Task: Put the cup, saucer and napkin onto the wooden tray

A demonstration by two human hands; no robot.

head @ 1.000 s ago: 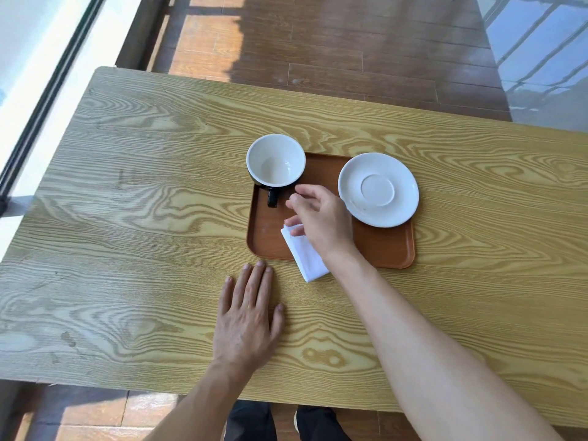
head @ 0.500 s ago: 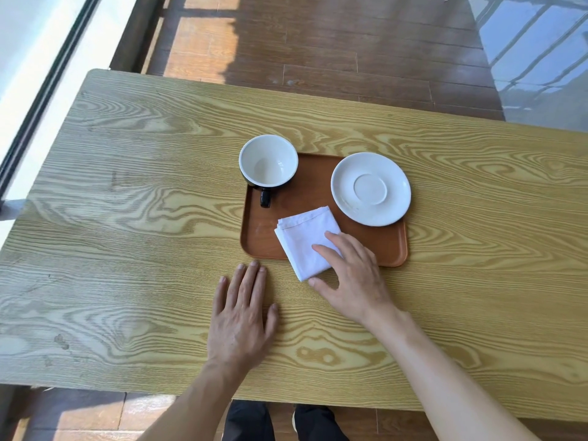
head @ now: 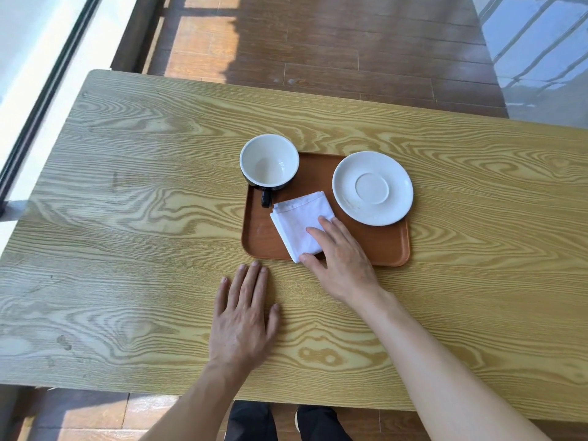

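Wooden tray (head: 381, 246) sits mid-bench (head: 127, 218).

Cup (head: 269, 161), empty, white inside and dark outside, stands at the tray's far-left corner, handle pointing toward the person. It seems to overhang the rim there; cannot tell whether its base is fully inside.

Saucer (head: 372, 188) at far right, its right edge reaching out to or past the tray rim.

Napkin (head: 299, 225), folded white, lies on the tray between them. Its near corner pokes over the front rim.

Right hand (head: 342, 262) open, fingers spread flat on the napkin's near-right part, pressing rather than pinching. Left hand (head: 243, 316) open, palm down on the bench just before the tray, holding nothing.

Risks, as judged:
- Withdrawing the flat right hand could drag the napkin off the front rim.
- Cup perched on the rim may tip if the tray is nudged.
- Saucer could slide off if the tray is lifted unevenly.
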